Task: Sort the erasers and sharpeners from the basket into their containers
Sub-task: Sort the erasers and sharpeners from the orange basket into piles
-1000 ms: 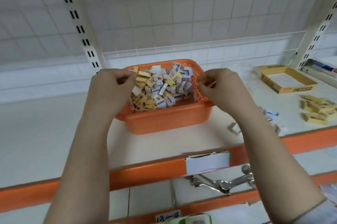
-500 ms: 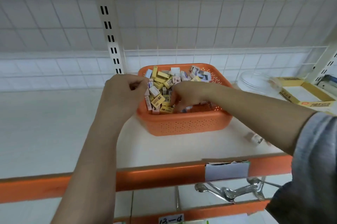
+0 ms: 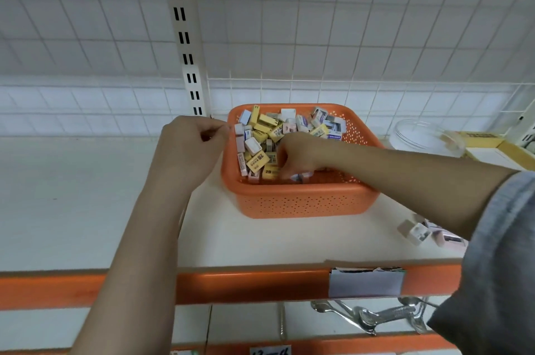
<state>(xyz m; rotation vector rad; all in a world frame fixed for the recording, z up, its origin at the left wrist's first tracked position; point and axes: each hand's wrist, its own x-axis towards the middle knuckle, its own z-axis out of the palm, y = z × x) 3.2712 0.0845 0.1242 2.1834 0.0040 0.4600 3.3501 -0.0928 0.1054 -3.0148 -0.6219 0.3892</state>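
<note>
While the left hand grips the orange basket rim at frame centre, the right hand curls among the erasers, its hold hidden.

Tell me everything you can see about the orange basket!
The basket is orange, looks like plastic, and is squarish with rounded corners, a smooth rim and little holes all over its walls. It sits upright on the white shelf, near the back wall. It holds a heap of small boxed pieces, mostly yellow and white, piled toward its left and back. The right hand reaches inside among them, fingers curled. The left hand is at its left rim; whether it touches is unclear.
</note>
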